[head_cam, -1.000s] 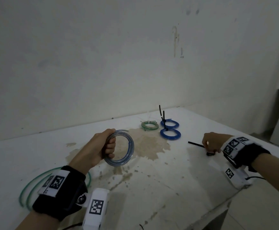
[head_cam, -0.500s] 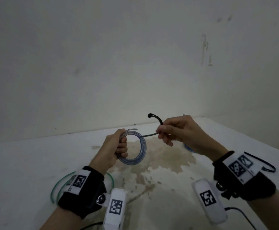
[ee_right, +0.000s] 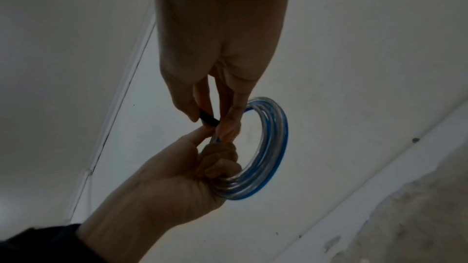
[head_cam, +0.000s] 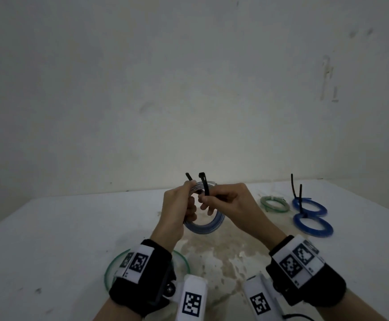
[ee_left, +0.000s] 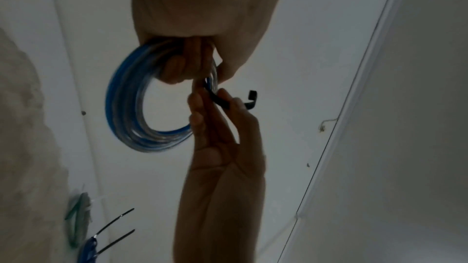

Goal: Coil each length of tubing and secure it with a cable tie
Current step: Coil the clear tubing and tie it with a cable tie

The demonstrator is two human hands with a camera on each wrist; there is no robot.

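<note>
Above the surface (head_cam: 50, 239), the left hand (head_cam: 177, 205) grips the springy clear-blue tubing coil (head_cam: 206, 225); the right hand (head_cam: 226, 200) pinches the stiff black cable tie (head_cam: 204, 185). The turns look likely to spring apart unless gripped together.

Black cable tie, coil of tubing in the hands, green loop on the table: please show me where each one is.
Black cable tie (head_cam: 205, 185), head view, on its strap below the head.
Coil of tubing (ee_right: 277, 137), right wrist view, on its outer right arc.
Green loop (head_cam: 107, 272), head view, on its left arc beside the wristband.

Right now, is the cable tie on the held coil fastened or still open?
Open: both ends of the cable tie stick up apart above the coil.
</note>
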